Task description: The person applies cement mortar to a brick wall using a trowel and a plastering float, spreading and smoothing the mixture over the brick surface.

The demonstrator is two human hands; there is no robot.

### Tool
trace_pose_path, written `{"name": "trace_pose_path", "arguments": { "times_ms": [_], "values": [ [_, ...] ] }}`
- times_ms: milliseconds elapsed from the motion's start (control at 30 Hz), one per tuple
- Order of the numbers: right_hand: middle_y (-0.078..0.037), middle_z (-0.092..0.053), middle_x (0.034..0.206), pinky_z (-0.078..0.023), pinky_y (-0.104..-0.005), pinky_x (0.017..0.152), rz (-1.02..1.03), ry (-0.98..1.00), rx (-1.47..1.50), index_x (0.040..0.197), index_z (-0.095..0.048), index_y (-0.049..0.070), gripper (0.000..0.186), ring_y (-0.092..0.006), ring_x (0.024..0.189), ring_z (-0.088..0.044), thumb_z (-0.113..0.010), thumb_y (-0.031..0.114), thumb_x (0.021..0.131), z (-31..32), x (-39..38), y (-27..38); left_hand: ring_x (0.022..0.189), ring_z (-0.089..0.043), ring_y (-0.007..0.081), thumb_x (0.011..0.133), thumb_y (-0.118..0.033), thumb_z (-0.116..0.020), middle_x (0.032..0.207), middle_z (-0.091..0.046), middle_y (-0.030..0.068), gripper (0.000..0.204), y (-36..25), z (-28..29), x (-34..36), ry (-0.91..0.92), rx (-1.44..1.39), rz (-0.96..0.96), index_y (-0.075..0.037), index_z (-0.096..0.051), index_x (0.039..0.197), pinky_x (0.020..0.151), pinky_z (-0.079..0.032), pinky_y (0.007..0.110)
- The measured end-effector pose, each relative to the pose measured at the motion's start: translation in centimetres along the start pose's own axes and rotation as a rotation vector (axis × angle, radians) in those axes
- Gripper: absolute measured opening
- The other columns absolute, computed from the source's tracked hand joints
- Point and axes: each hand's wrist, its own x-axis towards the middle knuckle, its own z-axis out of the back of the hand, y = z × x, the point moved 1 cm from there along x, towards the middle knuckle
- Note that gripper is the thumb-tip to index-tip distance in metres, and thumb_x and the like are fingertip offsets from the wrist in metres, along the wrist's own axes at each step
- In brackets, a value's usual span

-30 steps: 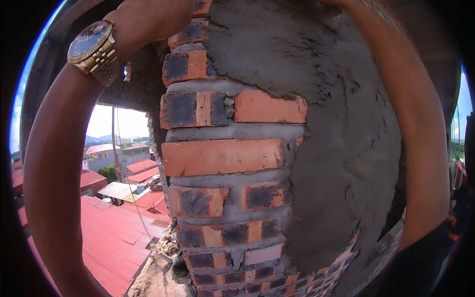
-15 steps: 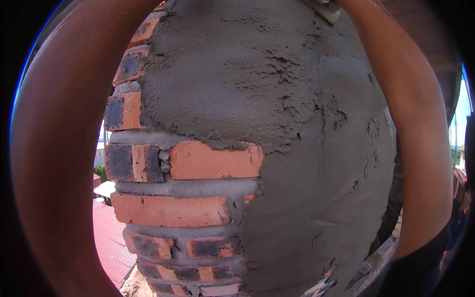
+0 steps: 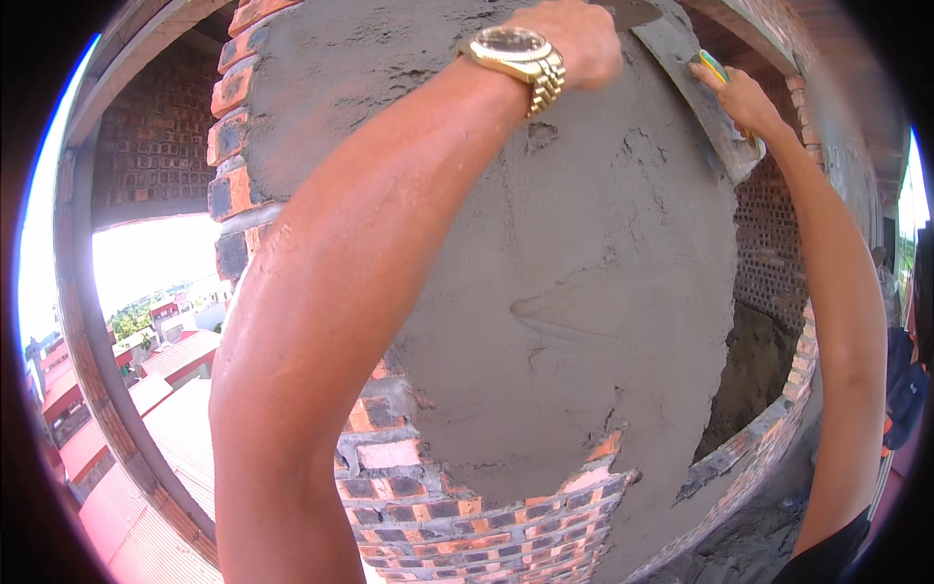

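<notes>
A brick pillar carries a coat of wet grey mortar (image 3: 584, 243), with bare bricks along its left side and lower part. My left hand (image 3: 579, 44), a gold watch (image 3: 516, 49) on its wrist, is closed at the top of the wall. A grey trowel blade (image 3: 637, 12) sticks out beside its fingers; the handle is hidden. On the upper right, my right hand (image 3: 744, 99) grips the green and yellow handle of a long, flat plastering float (image 3: 686, 88). The float lies tilted along the mortar's right edge, and mortar clings to its lower end.
An opening with a rough brick sill (image 3: 749, 453) lies right of the pillar. Left of it, a tall frame (image 3: 117, 419) looks out over red roofs (image 3: 126, 526) far below. Dark clothing (image 3: 905, 389) shows at the far right edge.
My view has drawn back and shifted, showing more of the wall and both hands. My left arm has swung from the left edge across the wall toward the upper right.
</notes>
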Motion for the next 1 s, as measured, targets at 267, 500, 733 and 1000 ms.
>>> {"name": "trace_pose_path", "arguments": {
  "times_ms": [267, 500, 733, 1000],
  "values": [
    [0.006, -0.041, 0.051, -0.029, -0.0216, 0.032, -0.704, -0.038, 0.746, 0.085, -0.056, 0.012, 0.036, -0.0045, 0.034, -0.038, -0.057, 0.045, 0.102, 4.5, -43.2, -16.5, 0.048, -0.057, 0.0213, 0.106, -0.05, -0.04, 0.068, -0.053, 0.0082, 0.052, -21.8, -17.7, -32.7, 0.885, -1.595, 0.373, 0.0, -0.05, 0.099, 0.045, -0.048, 0.037],
    [-0.006, -0.055, 0.06, -0.043, -0.0354, 0.054, -0.868, 0.57, 0.228, 0.086, -0.064, -0.005, 0.038, -0.0087, 0.06, -0.047, -0.076, 0.031, 0.089, 13.0, -72.3, -24.2, 0.042, -0.036, 0.0062, 0.106, -0.047, -0.043, 0.061, -0.042, -0.0022, 0.044, -43.8, -27.0, -50.9, 1.738, -2.101, 0.89, -0.004, -0.051, 0.1, 0.037, -0.034, 0.025],
    [-0.003, -0.054, 0.065, -0.048, -0.032, 0.053, -1.928, 0.303, 0.227, 0.097, -0.061, 0.001, 0.059, -0.014, 0.055, -0.057, -0.063, 0.06, 0.092, 33.8, -102.0, -45.1, 0.042, -0.045, 0.0087, 0.105, -0.045, -0.046, 0.063, -0.047, -0.001, 0.043, -63.3, -38.8, -62.4, 1.896, -1.573, 1.229, -0.004, -0.055, 0.105, 0.038, -0.039, 0.027],
    [-0.007, -0.058, 0.071, -0.052, -0.0359, 0.054, -2.201, 0.557, 0.029, 0.095, -0.058, 0.003, 0.037, -0.0185, 0.057, -0.062, -0.055, 0.038, 0.103, 39.5, -128.5, -63.9, 0.068, -0.069, 0.0315, 0.102, -0.039, -0.052, 0.085, -0.069, 0.0175, 0.05, -98.0, -58.3, -85.8, 1.852, -1.03, -0.077, 0.004, -0.051, 0.126, 0.057, -0.054, 0.042]
  ]
}}
